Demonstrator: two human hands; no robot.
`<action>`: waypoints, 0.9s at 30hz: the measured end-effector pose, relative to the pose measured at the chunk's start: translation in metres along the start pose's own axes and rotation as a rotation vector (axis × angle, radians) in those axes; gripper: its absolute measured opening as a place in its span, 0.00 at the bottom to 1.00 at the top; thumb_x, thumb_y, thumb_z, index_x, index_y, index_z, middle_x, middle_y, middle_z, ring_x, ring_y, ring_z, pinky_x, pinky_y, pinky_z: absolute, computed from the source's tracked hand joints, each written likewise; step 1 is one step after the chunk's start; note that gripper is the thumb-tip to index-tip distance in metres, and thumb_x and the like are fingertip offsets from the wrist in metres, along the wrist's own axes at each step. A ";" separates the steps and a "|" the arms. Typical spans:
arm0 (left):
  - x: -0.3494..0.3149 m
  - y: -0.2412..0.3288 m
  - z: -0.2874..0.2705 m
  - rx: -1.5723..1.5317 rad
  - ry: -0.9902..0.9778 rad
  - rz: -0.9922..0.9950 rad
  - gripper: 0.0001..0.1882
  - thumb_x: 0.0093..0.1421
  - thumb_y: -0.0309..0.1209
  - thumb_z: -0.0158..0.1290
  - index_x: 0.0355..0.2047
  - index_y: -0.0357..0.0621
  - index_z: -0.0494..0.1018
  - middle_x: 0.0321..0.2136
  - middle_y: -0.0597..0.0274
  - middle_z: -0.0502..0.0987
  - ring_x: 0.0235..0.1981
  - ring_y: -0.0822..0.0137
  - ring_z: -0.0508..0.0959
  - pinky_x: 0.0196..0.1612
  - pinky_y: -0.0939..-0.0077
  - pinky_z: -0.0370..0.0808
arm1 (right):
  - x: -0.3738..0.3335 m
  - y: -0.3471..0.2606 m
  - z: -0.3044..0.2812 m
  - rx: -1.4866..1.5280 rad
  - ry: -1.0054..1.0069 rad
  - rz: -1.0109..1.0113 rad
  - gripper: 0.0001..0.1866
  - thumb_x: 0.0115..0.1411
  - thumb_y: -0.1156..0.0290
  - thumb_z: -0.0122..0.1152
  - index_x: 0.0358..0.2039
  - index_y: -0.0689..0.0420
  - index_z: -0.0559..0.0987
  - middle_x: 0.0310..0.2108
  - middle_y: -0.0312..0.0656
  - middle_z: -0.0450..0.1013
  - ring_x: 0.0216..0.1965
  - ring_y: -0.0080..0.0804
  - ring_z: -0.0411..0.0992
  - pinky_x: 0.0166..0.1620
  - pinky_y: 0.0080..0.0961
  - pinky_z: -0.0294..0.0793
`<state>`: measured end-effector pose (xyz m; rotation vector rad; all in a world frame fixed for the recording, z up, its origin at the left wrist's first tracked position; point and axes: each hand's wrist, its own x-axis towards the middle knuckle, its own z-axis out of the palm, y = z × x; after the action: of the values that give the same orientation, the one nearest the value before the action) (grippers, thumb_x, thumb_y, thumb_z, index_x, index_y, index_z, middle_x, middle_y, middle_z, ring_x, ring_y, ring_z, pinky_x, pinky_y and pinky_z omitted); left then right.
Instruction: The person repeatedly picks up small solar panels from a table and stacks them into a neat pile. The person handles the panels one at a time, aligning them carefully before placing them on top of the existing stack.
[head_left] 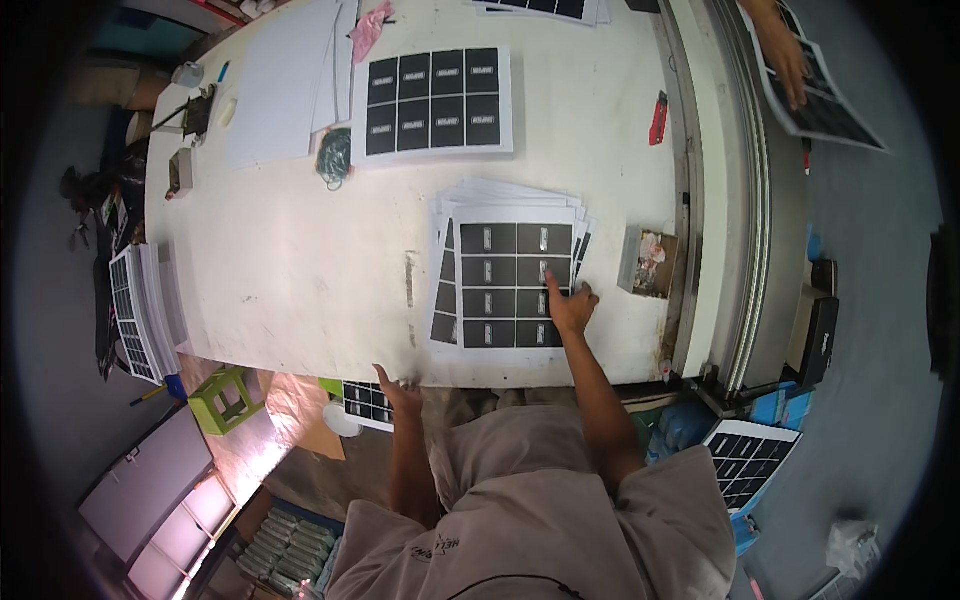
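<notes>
A loose pile of white sheets printed with black rectangles (490, 270) lies near the front edge of the table, its lower sheets fanned out askew. My right hand (574, 310) rests on the pile's right side, one digit stretched over the top sheet and the other fingers spread toward its right edge. At the table's front edge, to the left of the pile, is my left hand (402, 393), thumb apart from its slightly blurred fingers. Just beside it, below the table edge, shows another printed sheet (366, 406); whether the hand touches it I cannot tell.
Farther back on the white table (300, 260) lie a neat printed stack (432, 102), a dark string bundle (334, 158), blank sheets (275, 85) and a red cutter (658, 118). A small box (652, 262) stands right. Beyond the metal rail, another person's hand (785, 62) touches a printed sheet.
</notes>
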<state>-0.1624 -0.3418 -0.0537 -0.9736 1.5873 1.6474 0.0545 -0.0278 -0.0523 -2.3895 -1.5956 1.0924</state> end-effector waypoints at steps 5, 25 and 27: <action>-0.011 0.003 0.114 0.850 -0.119 0.823 0.43 0.67 0.54 0.49 0.67 0.29 0.53 0.67 0.37 0.55 0.68 0.44 0.57 0.70 0.56 0.52 | 0.000 -0.002 0.001 0.002 0.005 0.079 0.60 0.45 0.29 0.67 0.55 0.77 0.68 0.52 0.69 0.66 0.54 0.62 0.69 0.56 0.46 0.71; -0.018 0.016 0.153 1.324 -0.339 0.659 0.59 0.57 0.63 0.55 0.71 0.34 0.40 0.56 0.28 0.70 0.56 0.37 0.73 0.60 0.54 0.69 | 0.002 0.019 -0.013 0.598 -0.540 -0.030 0.44 0.50 0.62 0.75 0.62 0.66 0.64 0.55 0.52 0.70 0.56 0.43 0.70 0.61 0.35 0.67; -0.016 0.020 0.153 1.335 -0.348 0.679 0.58 0.57 0.62 0.57 0.70 0.35 0.41 0.54 0.28 0.72 0.54 0.36 0.75 0.58 0.53 0.70 | -0.002 0.020 -0.007 0.596 -0.477 -0.022 0.45 0.49 0.65 0.75 0.63 0.65 0.61 0.55 0.51 0.70 0.56 0.44 0.69 0.61 0.36 0.68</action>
<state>-0.1827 -0.1895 -0.0303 0.5481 2.2615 0.6272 0.0739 -0.0367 -0.0544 -1.7986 -1.1388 1.9095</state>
